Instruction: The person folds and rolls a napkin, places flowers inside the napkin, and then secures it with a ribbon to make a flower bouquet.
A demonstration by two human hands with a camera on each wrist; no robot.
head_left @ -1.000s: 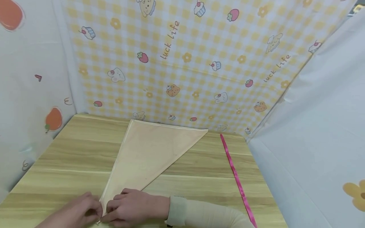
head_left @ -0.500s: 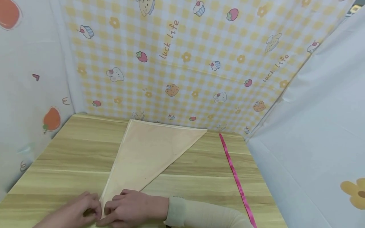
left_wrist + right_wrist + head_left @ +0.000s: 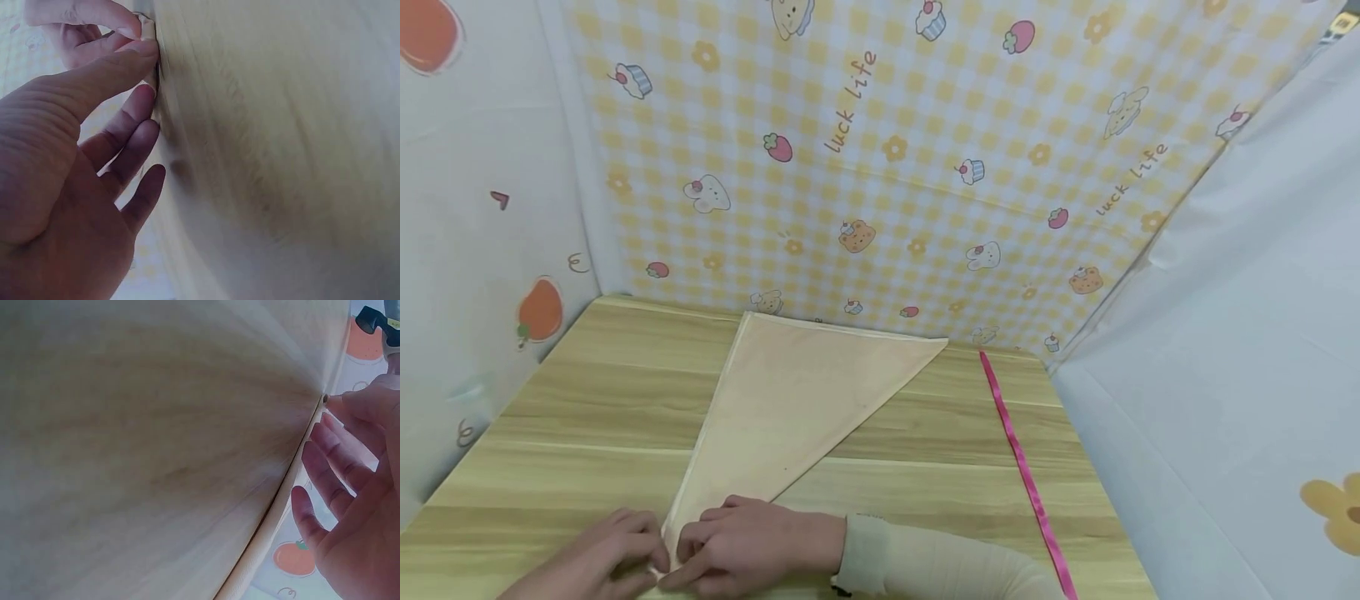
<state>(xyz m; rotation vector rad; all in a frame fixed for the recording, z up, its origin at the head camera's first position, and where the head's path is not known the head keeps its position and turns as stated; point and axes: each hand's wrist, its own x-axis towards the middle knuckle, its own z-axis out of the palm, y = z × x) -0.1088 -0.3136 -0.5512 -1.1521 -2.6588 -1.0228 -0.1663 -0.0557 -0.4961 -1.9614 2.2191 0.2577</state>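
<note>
A peach-coloured cloth, folded into a triangle with pale hemmed edges, lies flat on the wooden table. Its narrow corner points towards me, between both hands. My left hand pinches that corner at its left side; in the left wrist view the thumb and a fingertip meet at the cloth's rolled edge, the other fingers loosely bent. From the right, my right hand pinches the same corner with thumb and forefinger, its fingertips almost touching the left ones. The very tip of the corner is mostly hidden by the fingers.
A long pink ribbon runs lengthwise on the right side of the wooden table. A yellow checked cloth wall rises behind the table, with pale cloth walls on either side.
Both hands stay at the near corner, with only small shifts of the fingers. The left fingers have spread slightly at the cloth's tip. The cloth and ribbon lie as before.
</note>
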